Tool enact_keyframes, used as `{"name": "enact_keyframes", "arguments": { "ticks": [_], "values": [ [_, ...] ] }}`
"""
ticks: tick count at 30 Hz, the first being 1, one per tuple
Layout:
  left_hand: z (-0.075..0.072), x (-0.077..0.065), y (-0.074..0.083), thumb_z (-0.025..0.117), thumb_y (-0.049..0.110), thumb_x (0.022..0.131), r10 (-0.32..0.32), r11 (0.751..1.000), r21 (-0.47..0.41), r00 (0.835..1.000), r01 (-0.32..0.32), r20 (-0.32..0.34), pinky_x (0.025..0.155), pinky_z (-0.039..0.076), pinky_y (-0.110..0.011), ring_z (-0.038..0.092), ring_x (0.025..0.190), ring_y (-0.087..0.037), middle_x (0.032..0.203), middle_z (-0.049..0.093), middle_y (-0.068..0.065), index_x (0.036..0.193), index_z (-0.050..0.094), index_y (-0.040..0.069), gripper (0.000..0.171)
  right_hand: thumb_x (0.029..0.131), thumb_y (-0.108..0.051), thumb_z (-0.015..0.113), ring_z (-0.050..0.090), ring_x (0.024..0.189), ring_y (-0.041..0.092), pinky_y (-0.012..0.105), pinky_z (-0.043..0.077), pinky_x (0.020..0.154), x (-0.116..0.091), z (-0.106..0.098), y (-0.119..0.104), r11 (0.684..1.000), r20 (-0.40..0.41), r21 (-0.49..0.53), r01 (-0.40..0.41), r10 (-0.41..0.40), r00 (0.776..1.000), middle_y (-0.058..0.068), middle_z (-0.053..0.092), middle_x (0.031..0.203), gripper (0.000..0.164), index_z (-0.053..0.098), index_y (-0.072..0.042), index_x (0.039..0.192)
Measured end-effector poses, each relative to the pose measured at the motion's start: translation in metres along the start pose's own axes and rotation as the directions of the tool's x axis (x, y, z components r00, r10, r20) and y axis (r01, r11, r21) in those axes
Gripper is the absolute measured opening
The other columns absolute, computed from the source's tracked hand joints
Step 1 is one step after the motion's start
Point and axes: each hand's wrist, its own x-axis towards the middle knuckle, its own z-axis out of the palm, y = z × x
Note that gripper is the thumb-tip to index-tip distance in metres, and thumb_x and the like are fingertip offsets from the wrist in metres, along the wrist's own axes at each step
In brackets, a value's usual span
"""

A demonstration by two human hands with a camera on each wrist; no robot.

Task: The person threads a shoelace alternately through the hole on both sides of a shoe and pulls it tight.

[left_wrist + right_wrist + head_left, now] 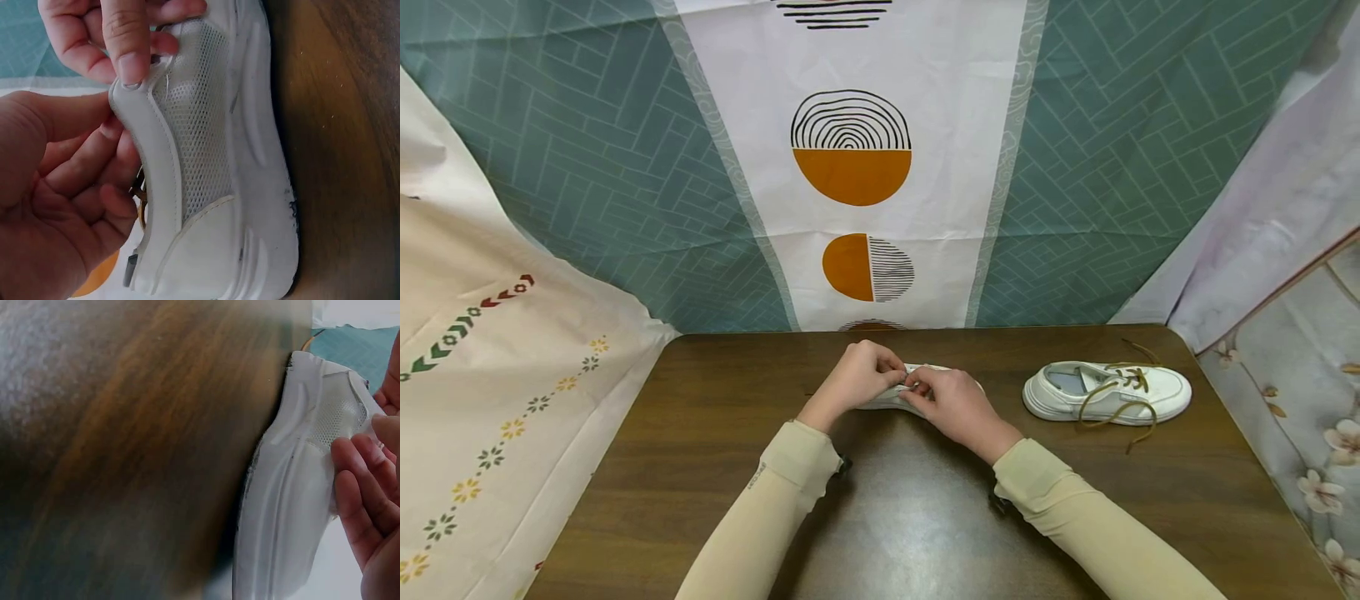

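A white shoe [887, 402] with mesh sides stands on the table between the two hands, its upper partly covered by them. My left hand [867, 377] is at the shoe's opening; in the left wrist view its thumb meets the edge of the eyelet flap [164, 147], with fingers curled behind. From the other side my right hand [953, 403] pinches the same flap, thumb on its outer face near an eyelet. A bit of brown shoelace [142, 203] shows by the left fingers; whether either hand also grips a lace end is hidden.
A second white shoe [1108, 393] with loose brown laces lies to the right on the brown wooden table [700, 467]. Patterned cloth [880, 275] hangs directly behind the table's back edge, with more cloth at both sides.
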Motion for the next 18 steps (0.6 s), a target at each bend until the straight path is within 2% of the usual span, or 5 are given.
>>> {"name": "enact_keyframes", "arguments": {
  "ticks": [4,9,14,18],
  "values": [
    [0.0018,0.0022,-0.0016,0.065,0.020,0.086,-0.024,0.998,-0.055,0.999,0.027,0.042,0.060,0.049,-0.027,0.061,0.068,-0.009,0.075,0.069,0.009,0.083,0.073,0.021,0.009,0.085,-0.035,0.068,0.059,0.064,-0.006,0.015,0.045,0.056,-0.0014,0.0012,0.0001,0.999,-0.027,0.005,0.032,-0.032,0.999,-0.016,0.066,0.073,0.011,0.065,-0.025,0.087],
    [0.0015,0.0045,-0.0035,0.065,0.021,0.088,-0.027,0.996,-0.081,0.998,0.032,0.061,0.064,0.049,-0.027,0.060,0.071,-0.010,0.078,0.070,0.007,0.084,0.073,0.020,0.009,0.083,-0.032,0.070,0.059,0.064,-0.005,0.016,0.045,0.057,-0.0009,0.0024,0.0001,0.998,-0.055,-0.004,0.058,-0.058,0.997,-0.015,0.066,0.072,0.011,0.065,-0.023,0.086],
    [0.0028,0.0046,-0.0032,0.061,0.019,0.089,-0.034,0.999,-0.037,0.995,0.038,0.092,0.069,0.044,-0.031,0.059,0.070,-0.010,0.079,0.069,0.009,0.088,0.071,0.022,0.011,0.083,-0.032,0.070,0.061,0.063,-0.005,0.016,0.045,0.057,-0.0013,0.0039,0.0009,0.997,-0.071,-0.011,0.081,-0.082,0.994,-0.014,0.067,0.071,0.011,0.065,-0.022,0.085],
    [0.0038,0.0037,-0.0025,0.063,0.020,0.087,-0.065,0.997,-0.045,0.992,0.070,0.110,0.067,0.043,-0.032,0.059,0.067,-0.011,0.075,0.069,0.006,0.090,0.067,0.020,0.005,0.083,-0.032,0.070,0.061,0.061,-0.005,0.016,0.046,0.057,-0.0030,0.0059,0.0016,0.995,-0.080,-0.018,0.094,-0.095,0.992,-0.014,0.068,0.072,0.012,0.065,-0.022,0.087]
  ]
}}
